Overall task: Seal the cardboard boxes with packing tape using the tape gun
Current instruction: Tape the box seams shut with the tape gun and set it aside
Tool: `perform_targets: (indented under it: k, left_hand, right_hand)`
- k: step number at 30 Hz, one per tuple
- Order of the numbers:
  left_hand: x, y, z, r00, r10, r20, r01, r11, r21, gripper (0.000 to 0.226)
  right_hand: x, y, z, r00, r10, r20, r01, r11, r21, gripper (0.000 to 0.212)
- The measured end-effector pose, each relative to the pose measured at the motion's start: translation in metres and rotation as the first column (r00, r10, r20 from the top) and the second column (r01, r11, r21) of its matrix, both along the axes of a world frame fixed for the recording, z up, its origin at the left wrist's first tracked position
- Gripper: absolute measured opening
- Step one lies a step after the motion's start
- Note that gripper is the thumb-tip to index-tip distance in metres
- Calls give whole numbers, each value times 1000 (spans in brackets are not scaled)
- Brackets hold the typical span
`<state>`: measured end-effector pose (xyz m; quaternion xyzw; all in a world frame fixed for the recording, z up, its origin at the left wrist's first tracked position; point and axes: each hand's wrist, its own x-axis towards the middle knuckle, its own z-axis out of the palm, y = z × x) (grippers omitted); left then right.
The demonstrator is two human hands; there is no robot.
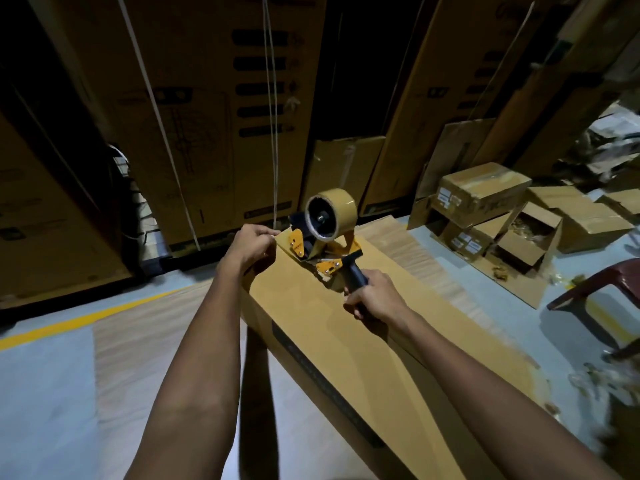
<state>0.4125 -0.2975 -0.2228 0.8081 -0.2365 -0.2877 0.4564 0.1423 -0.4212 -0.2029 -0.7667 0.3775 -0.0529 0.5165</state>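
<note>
A long brown cardboard box [346,341] lies in front of me, running from near right to the far middle. A yellow tape gun [323,244] with a roll of brown tape [332,214] stands on the box's far end. My right hand [375,297] grips the gun's black handle. My left hand [254,245] is at the box's far left corner, fingers curled over the edge beside the gun's front; whether it pinches the tape end is not clear.
Tall printed cartons [207,116] stand upright across the back. Several small cardboard boxes [485,192], some open, sit on the floor at right. A dark red plastic chair [602,292] is at the right edge. A yellow floor line [86,320] runs at left.
</note>
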Motion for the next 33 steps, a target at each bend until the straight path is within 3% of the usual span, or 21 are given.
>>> perform_targets:
  k: [3,6,8,14,17,22,25,29,33]
  left_hand:
    - [-11,-9,3,984,108,140,-117,991,58,37]
    - [-19,-20,3,930,245,275,-282,954,103,18]
    - [-19,-23,2,922,253,291,-293,951,100,11]
    - [-15,-25,-4,923,227,312,-263,961,79,26]
    - [-21,-30,-2,893,235,383,-294,950,102,27]
    - [-25,-28,-12,842,119,527,-237,958,163,16]
    - [-29,-29,-12,798,-46,601,-152,950,274,32]
    - [-40,-31,-9,711,-101,696,-143,948,283,46]
    - [-47,-29,-11,674,-92,733,-161,950,267,48]
  right_hand:
    - [4,3,-4,996,81,-49,-86,990,-114,13]
    - [2,5,-9,992,111,-68,-121,977,-174,14]
    - [0,5,-8,993,102,-53,-110,980,-168,13]
    - [-9,-1,5,999,38,-39,-39,998,-44,14]
    - [-31,2,2,996,55,-73,-65,988,-141,12]
    - [-33,4,-9,976,138,-167,-180,945,-272,17]
    - [-33,3,-11,975,152,-160,-196,930,-311,19]
    - [-36,6,-10,982,169,-86,-186,940,-284,37]
    - [-36,9,-5,978,190,-83,-207,929,-308,19]
